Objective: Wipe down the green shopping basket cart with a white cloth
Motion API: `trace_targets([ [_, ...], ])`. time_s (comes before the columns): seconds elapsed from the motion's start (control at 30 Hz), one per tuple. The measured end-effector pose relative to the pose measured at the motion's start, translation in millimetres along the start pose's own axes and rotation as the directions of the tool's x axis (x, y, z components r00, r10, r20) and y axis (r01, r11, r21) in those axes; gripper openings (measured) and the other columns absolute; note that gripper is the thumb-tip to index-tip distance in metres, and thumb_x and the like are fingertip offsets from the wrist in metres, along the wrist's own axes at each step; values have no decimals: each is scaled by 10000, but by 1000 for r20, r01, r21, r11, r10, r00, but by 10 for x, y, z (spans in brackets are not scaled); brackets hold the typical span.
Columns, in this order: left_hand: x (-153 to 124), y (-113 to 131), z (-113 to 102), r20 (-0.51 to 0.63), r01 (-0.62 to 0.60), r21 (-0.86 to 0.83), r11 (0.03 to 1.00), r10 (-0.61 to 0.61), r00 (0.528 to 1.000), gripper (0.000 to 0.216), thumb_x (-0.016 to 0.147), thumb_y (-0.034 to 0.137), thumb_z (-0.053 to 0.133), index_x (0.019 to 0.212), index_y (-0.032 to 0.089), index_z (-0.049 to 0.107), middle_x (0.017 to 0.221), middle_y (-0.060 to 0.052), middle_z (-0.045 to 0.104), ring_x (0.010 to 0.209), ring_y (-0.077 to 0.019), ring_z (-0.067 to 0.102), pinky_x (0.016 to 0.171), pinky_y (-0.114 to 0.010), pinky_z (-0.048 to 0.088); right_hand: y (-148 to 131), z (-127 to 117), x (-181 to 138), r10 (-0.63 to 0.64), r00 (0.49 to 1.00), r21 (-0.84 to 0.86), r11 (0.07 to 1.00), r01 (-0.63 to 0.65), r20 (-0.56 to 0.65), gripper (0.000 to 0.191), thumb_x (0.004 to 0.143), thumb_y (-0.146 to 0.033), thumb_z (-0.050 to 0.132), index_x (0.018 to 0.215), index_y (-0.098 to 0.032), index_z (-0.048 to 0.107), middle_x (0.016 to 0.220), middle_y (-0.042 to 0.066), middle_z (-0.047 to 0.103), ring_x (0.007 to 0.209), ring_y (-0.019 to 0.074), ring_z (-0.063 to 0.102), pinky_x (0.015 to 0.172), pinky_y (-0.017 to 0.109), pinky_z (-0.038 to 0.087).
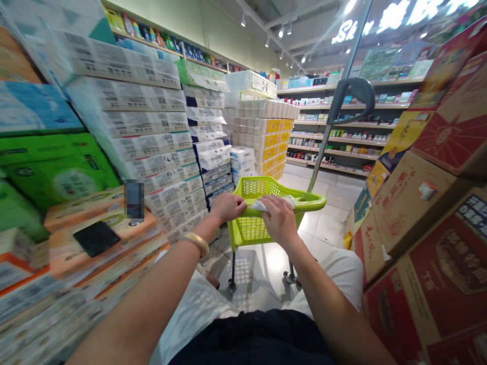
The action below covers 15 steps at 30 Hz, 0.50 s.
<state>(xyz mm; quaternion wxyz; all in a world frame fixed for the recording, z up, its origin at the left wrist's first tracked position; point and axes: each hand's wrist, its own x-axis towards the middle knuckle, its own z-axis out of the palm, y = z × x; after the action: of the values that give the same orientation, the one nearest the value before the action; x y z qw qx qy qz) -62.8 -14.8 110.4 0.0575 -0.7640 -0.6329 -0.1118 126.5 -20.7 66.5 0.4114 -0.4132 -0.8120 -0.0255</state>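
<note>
A lime-green wheeled shopping basket (266, 190) stands on the floor straight ahead of me. My left hand (227, 206) is closed on the basket's near rim at its left corner. My right hand (279, 218) presses a white cloth or tissue (259, 205) against the same rim, fingers curled over it. A gold bangle (197, 242) sits on my left wrist. The basket's long grey pull handle (352, 94) rises up and to the right.
Stacked packs of tissue and toilet paper (144, 132) fill the left side. A black phone (96, 237) lies on an orange pack. Red and brown cardboard boxes (429, 213) wall the right. Shelves of goods (342, 137) stand beyond the tiled aisle.
</note>
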Motion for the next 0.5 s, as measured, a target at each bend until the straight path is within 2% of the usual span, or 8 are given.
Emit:
trace_targets([
  [0.07, -5, 1, -6, 4, -2, -8, 1000, 2, 1000, 364, 822, 321, 374, 679, 214, 692, 700, -30, 700, 631, -159, 574, 540, -266, 273, 203, -42, -49, 84, 993, -6, 996, -85, -84, 312, 902, -232, 437, 1141, -213, 635, 1238, 55, 629, 1220, 213, 493, 1076, 371, 297],
  [0.13, -6, 5, -10, 7, -4, -17, 1000, 5, 1000, 362, 818, 320, 376, 674, 216, 691, 681, -27, 693, 617, -159, 568, 534, -267, 266, 376, -81, -72, 200, 965, -10, 979, -205, -169, 329, 901, -232, 404, 1137, -186, 630, 1218, 78, 638, 1213, 228, 502, 1074, 398, 297],
  [0.23, -1, 11, -12, 6, -7, -28, 1000, 7, 1000, 356, 812, 322, 379, 666, 217, 687, 667, -24, 685, 612, -161, 563, 532, -270, 260, 417, -62, -81, 307, 917, -2, 948, -318, -255, 346, 900, -225, 370, 1124, -169, 628, 1215, 92, 638, 1221, 242, 498, 1089, 435, 271],
  [0.3, 1, 13, -11, 3, -10, -33, 999, 10, 1000, 356, 810, 324, 378, 654, 215, 678, 664, -24, 680, 612, -162, 560, 532, -272, 257, 297, -1, -80, 239, 943, 6, 970, -244, -231, 330, 898, -225, 388, 1118, -189, 632, 1229, 77, 632, 1243, 232, 481, 1105, 430, 245],
  [0.4, -2, 11, -10, 1, -15, -40, 999, 15, 1000, 361, 813, 323, 370, 632, 208, 660, 652, -24, 670, 600, -160, 548, 531, -274, 255, 107, 74, -69, 36, 993, 31, 999, -33, -114, 311, 895, -227, 426, 1132, -225, 628, 1227, 56, 634, 1240, 207, 484, 1104, 387, 248],
  [0.43, -6, 9, -11, 2, -16, -42, 999, 16, 1000, 361, 814, 321, 368, 627, 206, 655, 643, -22, 666, 593, -158, 542, 530, -274, 254, 90, 76, -62, -1, 996, 37, 999, 4, -89, 309, 897, -232, 429, 1135, -227, 626, 1217, 56, 638, 1224, 203, 496, 1093, 372, 261],
  [0.5, -15, 7, -14, 4, -17, -47, 999, 17, 1000, 359, 814, 316, 365, 620, 205, 646, 618, -18, 653, 577, -152, 531, 529, -271, 254, 168, 32, -48, 23, 995, 26, 999, -21, -92, 310, 903, -249, 417, 1130, -212, 625, 1193, 69, 647, 1178, 206, 522, 1051, 352, 299],
])
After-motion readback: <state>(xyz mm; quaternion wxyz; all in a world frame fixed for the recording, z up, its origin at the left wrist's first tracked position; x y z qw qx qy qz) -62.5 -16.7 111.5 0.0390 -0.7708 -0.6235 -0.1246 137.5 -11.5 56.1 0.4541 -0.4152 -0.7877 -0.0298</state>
